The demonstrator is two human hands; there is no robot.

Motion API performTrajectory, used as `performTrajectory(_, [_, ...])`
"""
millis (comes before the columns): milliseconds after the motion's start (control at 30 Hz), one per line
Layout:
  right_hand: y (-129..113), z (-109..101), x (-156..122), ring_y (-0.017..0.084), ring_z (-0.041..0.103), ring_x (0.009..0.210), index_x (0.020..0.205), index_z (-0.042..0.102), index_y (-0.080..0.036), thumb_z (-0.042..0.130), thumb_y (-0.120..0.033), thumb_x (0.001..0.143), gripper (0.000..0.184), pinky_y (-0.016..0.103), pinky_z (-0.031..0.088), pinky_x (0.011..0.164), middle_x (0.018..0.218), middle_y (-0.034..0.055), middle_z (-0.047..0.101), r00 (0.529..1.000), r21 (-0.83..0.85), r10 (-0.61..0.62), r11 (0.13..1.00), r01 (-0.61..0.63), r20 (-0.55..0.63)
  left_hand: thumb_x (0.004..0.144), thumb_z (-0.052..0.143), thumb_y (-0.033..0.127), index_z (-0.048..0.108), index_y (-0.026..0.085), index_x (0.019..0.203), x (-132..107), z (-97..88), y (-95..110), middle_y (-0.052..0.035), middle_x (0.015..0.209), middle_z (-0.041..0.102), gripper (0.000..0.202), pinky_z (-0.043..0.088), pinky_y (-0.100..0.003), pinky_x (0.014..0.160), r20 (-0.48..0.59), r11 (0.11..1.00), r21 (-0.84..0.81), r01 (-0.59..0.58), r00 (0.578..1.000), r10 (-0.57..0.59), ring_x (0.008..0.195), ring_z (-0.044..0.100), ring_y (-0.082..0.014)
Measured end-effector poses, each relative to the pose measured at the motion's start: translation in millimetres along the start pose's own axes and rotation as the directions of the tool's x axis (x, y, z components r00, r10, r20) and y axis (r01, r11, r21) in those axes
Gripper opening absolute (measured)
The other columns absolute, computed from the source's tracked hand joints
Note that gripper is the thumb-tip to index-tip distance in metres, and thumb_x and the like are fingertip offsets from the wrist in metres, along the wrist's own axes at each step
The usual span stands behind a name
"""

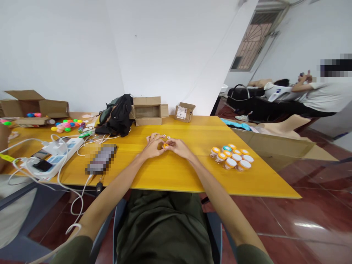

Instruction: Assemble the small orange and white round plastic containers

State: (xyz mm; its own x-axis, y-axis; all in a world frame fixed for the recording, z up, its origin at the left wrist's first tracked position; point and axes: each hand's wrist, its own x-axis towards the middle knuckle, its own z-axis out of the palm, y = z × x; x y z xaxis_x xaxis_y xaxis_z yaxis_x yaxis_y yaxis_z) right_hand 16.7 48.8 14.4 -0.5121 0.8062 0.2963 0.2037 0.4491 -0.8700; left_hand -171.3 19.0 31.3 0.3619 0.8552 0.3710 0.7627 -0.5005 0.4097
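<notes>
Both my hands meet over the middle of the yellow table (pixel 165 174). My left hand (pixel 153 148) is closed in a pinch on a small round orange lid (pixel 165 145). From the other side my right hand (pixel 178 147) grips the same orange lid; whether a jar is under it I cannot tell, as my fingers cover it. Just beyond my fingertips lie small white pieces (pixel 168 137), too small to name. To the right of my hands stands a cluster of several small clear jars (pixel 230 165) with orange, white and teal lids.
At the back stand an open cardboard box (pixel 148 121), a smaller box (pixel 183 113) and a black bag (pixel 118 117). Left are a phone (pixel 101 159), a white power strip (pixel 62 156) with cables, and colourful balls (pixel 67 125). A large carton (pixel 264 146) stands beyond the right edge.
</notes>
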Motion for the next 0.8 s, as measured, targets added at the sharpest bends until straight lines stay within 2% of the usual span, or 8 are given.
performTrajectory(233, [3.2, -2.8, 2.9, 0.023, 0.074, 0.088, 0.084, 0.073, -0.02, 0.081, -0.035, 0.07, 0.022, 0.041, 0.058, 0.09, 0.091, 0.0053, 0.078, 0.994, 0.154, 0.068, 0.987, -0.054, -0.088, 0.085, 0.069, 0.039, 0.07, 0.028, 0.1, 1.2, 1.0, 0.9, -0.0056, 0.125, 0.07, 0.019, 0.03, -0.052, 0.107, -0.065, 0.999, -0.041, 0.013, 0.998, -0.016, 0.131, 0.045, -0.0318])
performTrajectory(367, [5.2, -3.0, 3.5, 0.023, 0.074, 0.09, 0.085, 0.074, -0.019, 0.084, -0.039, 0.066, 0.029, 0.041, 0.058, 0.091, 0.094, 0.0064, 0.078, 0.987, 0.2, 0.103, 0.977, -0.077, -0.123, 0.086, 0.07, 0.039, 0.07, 0.027, 0.105, 1.6, 1.8, 0.5, -0.007, 0.126, 0.068, 0.023, 0.03, -0.049, 0.108, -0.078, 0.998, -0.055, 0.039, 0.996, -0.043, 0.129, 0.05, -0.0294])
performTrajectory(633, [6.9, -3.6, 3.6, 0.024, 0.073, 0.092, 0.087, 0.074, -0.018, 0.084, -0.04, 0.068, 0.031, 0.042, 0.058, 0.091, 0.096, 0.0075, 0.078, 0.989, 0.189, 0.085, 0.98, -0.061, -0.12, 0.085, 0.07, 0.046, 0.069, 0.029, 0.111, 2.8, 3.2, -1.0, -0.0056, 0.116, 0.073, 0.031, 0.033, -0.045, 0.105, -0.086, 0.997, -0.06, 0.055, 0.995, -0.06, 0.117, 0.059, -0.0265])
performTrajectory(800, [4.9, -4.0, 4.0, 0.023, 0.073, 0.092, 0.087, 0.074, -0.02, 0.084, -0.041, 0.069, 0.03, 0.041, 0.057, 0.092, 0.095, 0.0067, 0.078, 0.989, 0.184, 0.063, 0.982, -0.037, -0.137, 0.088, 0.067, 0.048, 0.071, 0.029, 0.103, 2.8, 1.4, 1.0, -0.0047, 0.108, 0.075, 0.025, 0.038, -0.043, 0.1, -0.121, 0.996, -0.054, 0.073, 0.99, -0.079, 0.107, 0.063, -0.0257])
